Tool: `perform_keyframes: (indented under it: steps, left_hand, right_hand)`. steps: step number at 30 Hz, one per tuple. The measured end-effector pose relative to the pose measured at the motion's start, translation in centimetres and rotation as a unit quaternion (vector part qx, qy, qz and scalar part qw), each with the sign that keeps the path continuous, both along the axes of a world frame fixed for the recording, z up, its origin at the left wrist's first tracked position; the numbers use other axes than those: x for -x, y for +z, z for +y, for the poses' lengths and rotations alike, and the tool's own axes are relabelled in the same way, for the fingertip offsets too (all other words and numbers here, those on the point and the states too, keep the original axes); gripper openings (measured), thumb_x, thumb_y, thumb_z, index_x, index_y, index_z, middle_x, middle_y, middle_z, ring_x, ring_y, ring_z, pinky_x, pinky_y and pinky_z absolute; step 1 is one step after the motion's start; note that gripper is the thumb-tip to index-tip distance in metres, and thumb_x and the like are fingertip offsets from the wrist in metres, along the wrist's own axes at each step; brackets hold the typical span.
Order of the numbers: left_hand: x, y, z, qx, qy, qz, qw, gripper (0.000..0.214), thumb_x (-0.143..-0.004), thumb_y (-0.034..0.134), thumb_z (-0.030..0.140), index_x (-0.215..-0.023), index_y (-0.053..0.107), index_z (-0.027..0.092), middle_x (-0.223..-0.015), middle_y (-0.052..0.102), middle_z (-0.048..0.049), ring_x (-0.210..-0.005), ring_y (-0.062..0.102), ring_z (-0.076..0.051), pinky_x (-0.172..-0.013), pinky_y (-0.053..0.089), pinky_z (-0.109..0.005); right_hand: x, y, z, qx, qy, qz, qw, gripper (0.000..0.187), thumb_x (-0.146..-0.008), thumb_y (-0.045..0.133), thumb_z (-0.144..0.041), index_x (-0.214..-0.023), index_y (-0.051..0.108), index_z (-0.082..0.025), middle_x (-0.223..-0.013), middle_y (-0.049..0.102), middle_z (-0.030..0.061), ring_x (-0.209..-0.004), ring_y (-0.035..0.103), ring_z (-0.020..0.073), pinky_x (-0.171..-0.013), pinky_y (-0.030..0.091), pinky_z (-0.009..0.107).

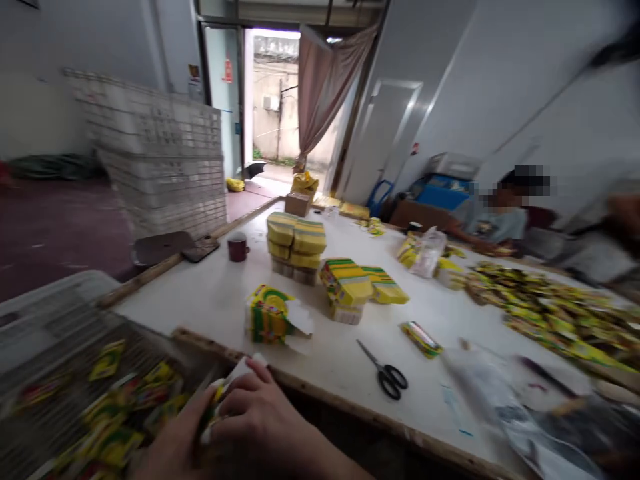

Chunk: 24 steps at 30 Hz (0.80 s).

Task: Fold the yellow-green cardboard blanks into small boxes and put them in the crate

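Note:
Low in the head view, at the near table edge, my right hand (265, 413) is closed over a small white-and-yellow carton (236, 371). My left hand (175, 437) grips it from the other side, its fingers partly hidden and blurred. Much of the carton is covered by my hands. Just beyond them, a yellow-and-green box (270, 317) lies on the table with its white flaps open to the right. Left of my hands, a plastic crate (47, 360) holds several yellow sachets (113, 447).
On the white table (320, 353) are black-handled scissors (387, 377), a single packet (421, 339), stacked yellow cartons (295, 243) and a dark mug (237, 248). Sachets (560, 313) are heaped at the right, near plastic bags (505, 393). Another person (500, 220) sits across the table.

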<state>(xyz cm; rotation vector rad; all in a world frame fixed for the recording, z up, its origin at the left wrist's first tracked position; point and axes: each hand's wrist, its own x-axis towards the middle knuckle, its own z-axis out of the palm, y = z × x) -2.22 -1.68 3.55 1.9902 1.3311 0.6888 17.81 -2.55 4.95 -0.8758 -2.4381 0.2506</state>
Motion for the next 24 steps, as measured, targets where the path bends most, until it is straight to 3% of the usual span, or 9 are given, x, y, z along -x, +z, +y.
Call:
perform_keyframes:
  steps: [2, 4, 5, 7, 11, 14, 20, 22, 24]
  left_hand:
    - [-0.5, 0.7, -0.4, 0.045, -0.006, -0.013, 0.999, 0.055, -0.07, 0.07, 0.039, -0.12, 0.054, 0.026, -0.116, 0.069, -0.0031, -0.107, 0.065, -0.03, -0.09, 0.054, -0.042]
    - [-1.2, 1.2, -0.6, 0.046, 0.041, 0.006, 0.998, 0.06, -0.073, 0.067, 0.046, -0.123, 0.047, 0.019, -0.111, 0.069, -0.0091, -0.103, 0.066, -0.03, -0.087, 0.055, -0.042]
    - [-1.5, 1.3, -0.7, 0.034, 0.064, 0.022, 0.997, 0.064, -0.074, 0.067, 0.048, -0.125, 0.043, 0.016, -0.111, 0.068, -0.012, -0.104, 0.065, -0.031, -0.087, 0.054, -0.043]
    - [-2.0, 1.1, -1.0, 0.007, 0.072, 0.037, 0.997, 0.071, -0.074, 0.067, 0.045, -0.13, 0.035, 0.014, -0.119, 0.064, -0.0171, -0.11, 0.062, -0.032, -0.092, 0.051, -0.046]
    - [-2.7, 0.5, -2.1, -0.008, 0.056, 0.033, 0.998, 0.076, -0.076, 0.064, 0.039, -0.134, 0.023, 0.011, -0.125, 0.058, -0.0235, -0.114, 0.059, -0.034, -0.094, 0.049, -0.05]
    - [-3.0, 0.3, -2.6, -0.03, 0.018, 0.033, 0.999, 0.072, -0.079, 0.061, 0.035, -0.134, 0.021, 0.014, -0.127, 0.055, -0.0234, -0.117, 0.058, -0.035, -0.095, 0.049, -0.052]
    - [-3.6, 0.4, -2.9, -0.05, -0.039, 0.03, 0.998, 0.068, -0.073, 0.062, 0.022, -0.13, 0.024, 0.02, -0.129, 0.052, -0.0187, -0.118, 0.056, -0.033, -0.096, 0.048, -0.051]
    - [-3.7, 0.3, -2.9, -0.036, -0.042, 0.017, 0.998, 0.069, -0.071, 0.063, 0.019, -0.129, 0.026, 0.02, -0.128, 0.053, -0.017, -0.119, 0.056, -0.033, -0.097, 0.048, -0.05]
    - [-3.8, 0.2, -2.8, -0.018, -0.044, -0.002, 0.999, 0.069, -0.07, 0.064, 0.018, -0.127, 0.027, 0.022, -0.126, 0.054, -0.0142, -0.117, 0.056, -0.031, -0.096, 0.048, -0.047]
  right_hand:
    - [0.3, -0.2, -0.4, 0.009, -0.032, 0.077, 0.996, 0.018, -0.093, 0.055, -0.031, -0.109, 0.063, -0.033, -0.106, 0.069, -0.0014, -0.113, 0.054, 0.0163, -0.118, 0.009, 0.045]
    - [0.5, -0.8, -0.5, 0.057, -0.132, 0.216, 0.966, 0.049, -0.084, 0.064, -0.034, -0.13, 0.051, -0.027, -0.132, 0.055, 0.0106, -0.13, 0.043, 0.0266, -0.116, 0.015, 0.051]
    - [0.6, -1.1, -0.5, 0.103, -0.182, 0.296, 0.932, 0.061, -0.083, 0.064, -0.034, -0.139, 0.041, -0.023, -0.14, 0.048, 0.014, -0.136, 0.035, 0.0292, -0.116, 0.019, 0.052]
    - [1.0, -1.6, -0.5, 0.244, -0.18, 0.415, 0.858, 0.071, -0.082, 0.063, -0.04, -0.143, 0.034, -0.019, -0.144, 0.044, 0.0157, -0.138, 0.035, 0.0307, -0.114, 0.026, 0.051]
    - [2.1, -1.1, -0.8, 0.527, -0.064, 0.533, 0.658, 0.046, -0.085, 0.054, -0.05, -0.116, 0.062, -0.018, -0.115, 0.068, 0.0126, -0.117, 0.058, 0.0305, -0.105, 0.04, 0.048]
    - [2.2, -0.3, -1.1, 0.592, -0.04, 0.564, 0.575, 0.033, -0.076, 0.063, -0.038, -0.102, 0.068, -0.017, -0.097, 0.074, 0.0095, -0.103, 0.066, 0.0303, -0.1, 0.045, 0.047]
    - [1.5, -0.1, -1.3, 0.624, -0.039, 0.553, 0.551, 0.046, -0.075, 0.066, -0.042, -0.113, 0.065, -0.015, -0.1, 0.073, 0.0117, -0.105, 0.066, 0.0292, -0.097, 0.047, 0.044]
    - [1.4, -0.6, -1.2, 0.612, -0.048, 0.539, 0.577, 0.054, -0.079, 0.063, -0.051, -0.121, 0.062, -0.017, -0.108, 0.071, 0.0123, -0.112, 0.063, 0.0298, -0.1, 0.045, 0.046]
    - [1.3, -1.2, -1.1, 0.571, -0.076, 0.516, 0.634, 0.058, -0.081, 0.06, -0.056, -0.127, 0.059, -0.019, -0.118, 0.068, 0.0122, -0.121, 0.057, 0.0303, -0.106, 0.04, 0.048]
